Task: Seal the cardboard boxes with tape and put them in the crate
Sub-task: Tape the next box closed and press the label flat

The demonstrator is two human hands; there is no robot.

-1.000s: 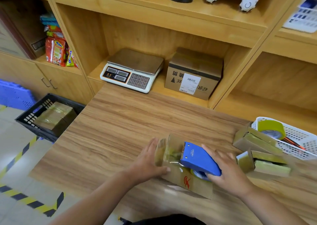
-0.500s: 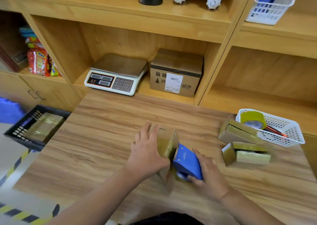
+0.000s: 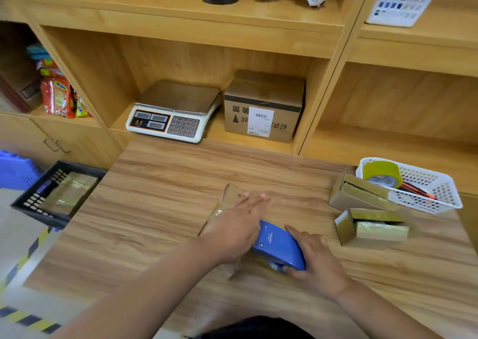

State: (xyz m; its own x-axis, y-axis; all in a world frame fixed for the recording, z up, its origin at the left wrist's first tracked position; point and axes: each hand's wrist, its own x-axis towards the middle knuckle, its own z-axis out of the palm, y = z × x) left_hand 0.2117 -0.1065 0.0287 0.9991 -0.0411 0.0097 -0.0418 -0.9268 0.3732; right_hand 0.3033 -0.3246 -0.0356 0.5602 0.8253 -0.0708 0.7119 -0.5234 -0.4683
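Head view: On the floor left of the wooden table (image 3: 155,209), a black slatted plastic crate (image 3: 25,204) holds one tape-wrapped cardboard box (image 3: 68,192). At the table's right, a white plastic mesh basket (image 3: 439,199) holds a yellow tape roll (image 3: 382,173); two open cardboard boxes (image 3: 359,194) (image 3: 372,229) lie just beside it. Mid-table lies a small brown cardboard box (image 3: 230,199), its long axis apparently running away from the person. The left hand (image 3: 238,230) presses flat on it, fingers straight. The right hand (image 3: 318,258) grips a blue tape dispenser (image 3: 279,245), whose front end points at the left hand.
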